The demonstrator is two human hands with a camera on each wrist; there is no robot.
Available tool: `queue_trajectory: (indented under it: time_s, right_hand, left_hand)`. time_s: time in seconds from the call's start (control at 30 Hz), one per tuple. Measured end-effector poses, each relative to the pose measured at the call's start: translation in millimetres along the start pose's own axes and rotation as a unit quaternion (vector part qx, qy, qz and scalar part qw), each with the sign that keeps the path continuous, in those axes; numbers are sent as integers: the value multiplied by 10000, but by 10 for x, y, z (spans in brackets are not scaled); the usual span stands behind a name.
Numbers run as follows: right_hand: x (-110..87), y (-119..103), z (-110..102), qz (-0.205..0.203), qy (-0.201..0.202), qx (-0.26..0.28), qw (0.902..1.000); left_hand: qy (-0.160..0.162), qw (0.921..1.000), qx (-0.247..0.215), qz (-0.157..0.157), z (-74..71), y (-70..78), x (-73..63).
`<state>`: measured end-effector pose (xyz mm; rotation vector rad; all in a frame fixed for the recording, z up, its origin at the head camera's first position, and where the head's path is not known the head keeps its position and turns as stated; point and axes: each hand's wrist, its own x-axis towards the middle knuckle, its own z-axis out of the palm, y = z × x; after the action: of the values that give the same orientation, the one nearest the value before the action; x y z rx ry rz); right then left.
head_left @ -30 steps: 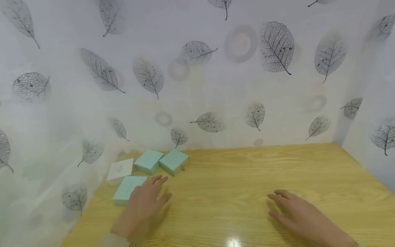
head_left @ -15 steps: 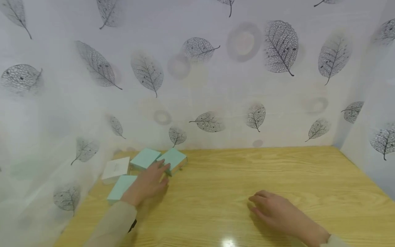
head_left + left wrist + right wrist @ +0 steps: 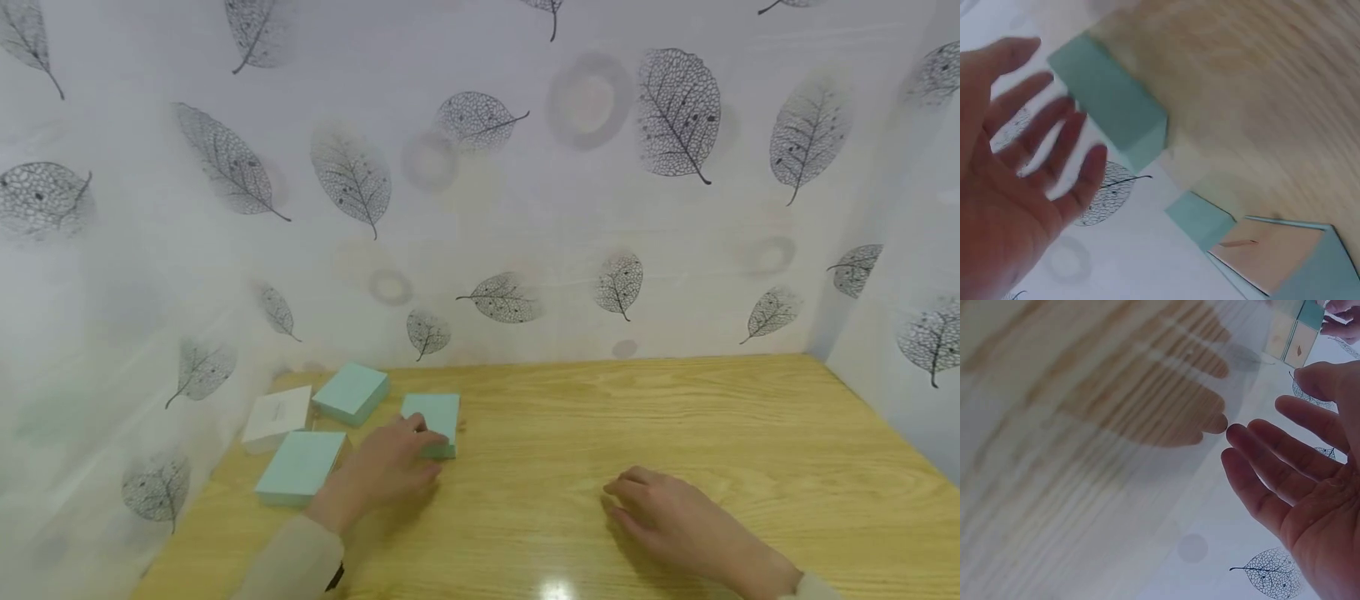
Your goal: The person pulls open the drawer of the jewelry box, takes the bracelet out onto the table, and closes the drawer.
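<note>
My left hand (image 3: 393,462) reaches over a mint-green box (image 3: 433,408) on the table. Its fingers (image 3: 1054,134) are loosely bent along the near edge of that box in the left wrist view, with the thumb standing apart from it. Part of the box's near side is hidden behind the fingers in the head view. My right hand (image 3: 667,517) hovers low over the wood to the right and holds nothing. Its relaxed fingers (image 3: 1266,472) show spread in the right wrist view.
Two more mint-green boxes (image 3: 351,393) and a white box (image 3: 277,418) lie at the left of the wooden table (image 3: 540,467). One box's open end shows a tan drawer (image 3: 1266,250) with a ribbon tab. Leaf-patterned curtain (image 3: 510,200) encloses the back and sides.
The left hand has moved to the far right green box, which has turned square to the view and shifted nearer. The right hand has moved left, then stayed put.
</note>
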<state>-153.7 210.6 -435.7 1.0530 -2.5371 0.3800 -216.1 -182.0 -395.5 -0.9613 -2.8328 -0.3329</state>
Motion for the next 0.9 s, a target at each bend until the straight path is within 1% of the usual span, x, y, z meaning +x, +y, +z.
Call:
queue_trajectory:
  time_s: [0.07, 0.1, 0.2, 0.27, 0.33, 0.37, 0.47, 0.53, 0.7, 0.9]
  right_hand:
    - [15, -8, -4, -57, 83, -21, 9999]
    - [25, -12, -5, -88, 120, -21, 9999]
    - [73, -21, -7, -88, 47, 91, 9999]
    - [105, -22, 1, -93, -25, 212, 9997]
    - [130, -25, 15, -113, -48, 323, 9994]
    - [140, -28, 24, -123, -35, 379, 9992]
    - [160, -48, 49, -126, 48, 511, 9986]
    - [175, -63, 65, -131, 67, 590, 9981]
    - [222, -107, 86, -89, 29, 873, 9961]
    - [259, -129, 66, 190, -126, 1175, 9928]
  left_hand:
    - [-59, 9992, -369, 161, -29, 2, 33]
    - [-158, 9986, -498, 114, -35, -21, 53]
    - [-552, 9949, -798, -265, -45, -149, 122]
    - [-875, 9896, -1002, -549, -45, -253, 161]
    - [-1153, 9831, -1226, -725, -35, -344, 194]
    - [-1224, 9811, -1311, -729, -30, -378, 207]
    - [-1280, 9794, -1410, -663, 5, -444, 237]
    - [-1256, 9795, -1427, -664, 22, -455, 245]
    - [-1154, 9827, -1308, -620, 11, -426, 265]
    - [-1097, 9853, -1184, -568, -18, -389, 298]
